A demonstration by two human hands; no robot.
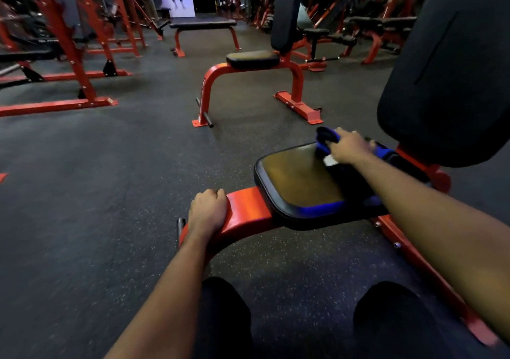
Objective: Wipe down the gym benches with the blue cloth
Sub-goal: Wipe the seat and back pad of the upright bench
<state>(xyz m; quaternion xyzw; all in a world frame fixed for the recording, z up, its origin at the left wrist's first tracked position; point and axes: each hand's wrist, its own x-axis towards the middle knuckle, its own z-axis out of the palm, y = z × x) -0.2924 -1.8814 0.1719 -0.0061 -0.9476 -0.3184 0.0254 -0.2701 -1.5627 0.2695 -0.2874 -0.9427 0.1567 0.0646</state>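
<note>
You're mid-wipe on the near bench: right hand (349, 148) is pressed down on the blue cloth (325, 137) at the far right end of the seat pad (298, 182), just in front of the upright back pad (452, 77). Fingers are closed over the bunched cloth, clamped on it; a white tag shows under the hand. Part of the cloth sits proud of the pad's far edge, the rest is blurred under your hand and forearm

Left hand (208, 211) is curled over the red frame (245, 209) at the near left end of the bench, bracing only, holding nothing but the steel

Status, as I read it: seat pad in progress, its near left part shows a dull brownish sheen, can't tell whether that's wiped or just light. Back pad looks untouched but can't confirm

Next move calls for:
- drag the cloth back toward you across the full pad, overlapping passes, keep the palm flat so the cloth doesn't roll up
- cover the pad's rounded edges
- then up the back pad, which needs a lifted arm and probably a re-fold of the cloth
- keep the left hand braced while you lean

Still to go: second bench (252, 59) further ahead, flat bench (202, 23) at the far end, more on the far right
</note>
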